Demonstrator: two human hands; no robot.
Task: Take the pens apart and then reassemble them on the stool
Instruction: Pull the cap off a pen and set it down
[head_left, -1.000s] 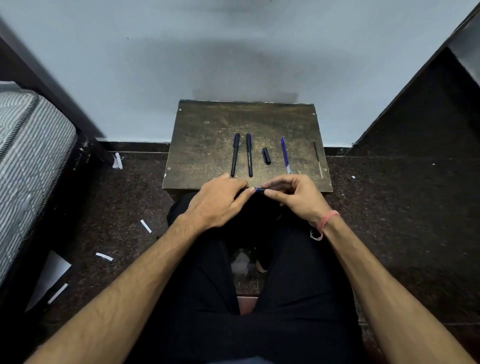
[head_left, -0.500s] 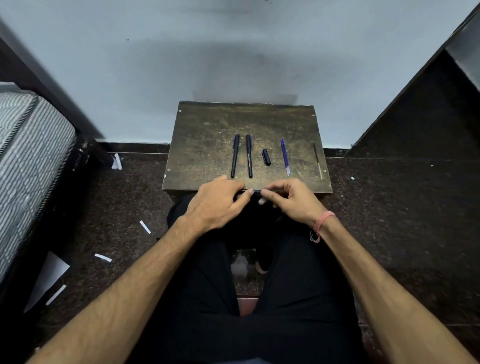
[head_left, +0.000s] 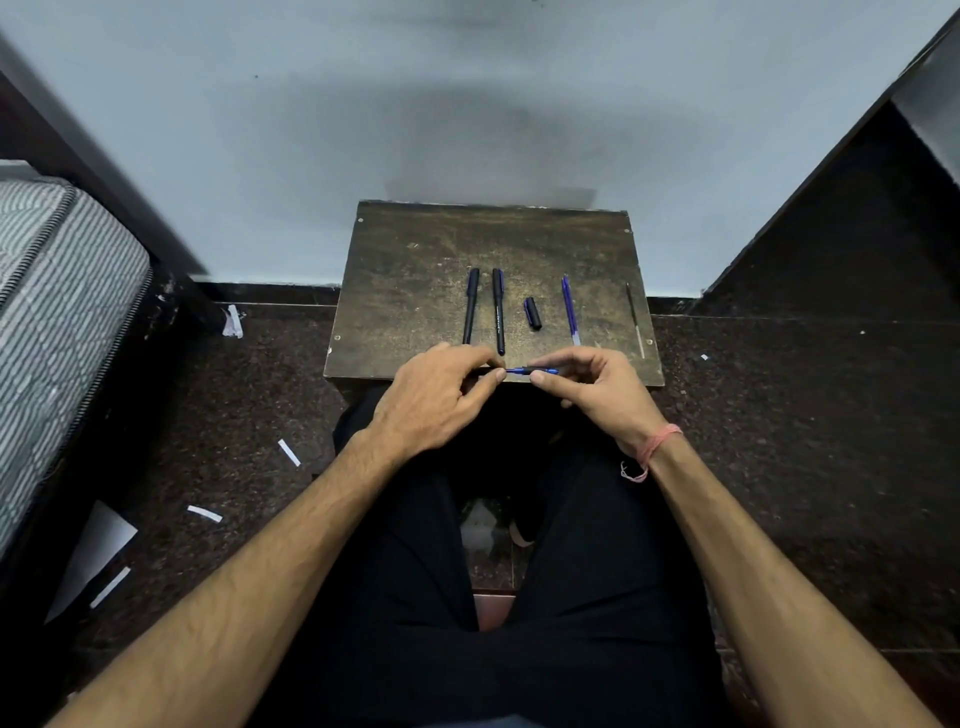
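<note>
Head view shows both hands at the near edge of the stool (head_left: 415, 291), each pinching one end of a blue pen (head_left: 524, 370). The left hand (head_left: 436, 400) is clenched on the dark end; the right hand (head_left: 592, 387) grips the other end between thumb and forefinger. Compared with a second earlier, the hands have drawn slightly apart and more blue shaft is exposed between the fingertips, which suggests the parts are separating. Beyond the fingers lie two black pens (head_left: 497, 312), a loose cap (head_left: 533, 313), a blue barrel (head_left: 570, 310) and a thin refill (head_left: 634, 319), so disassembly appears partly complete.
</note>
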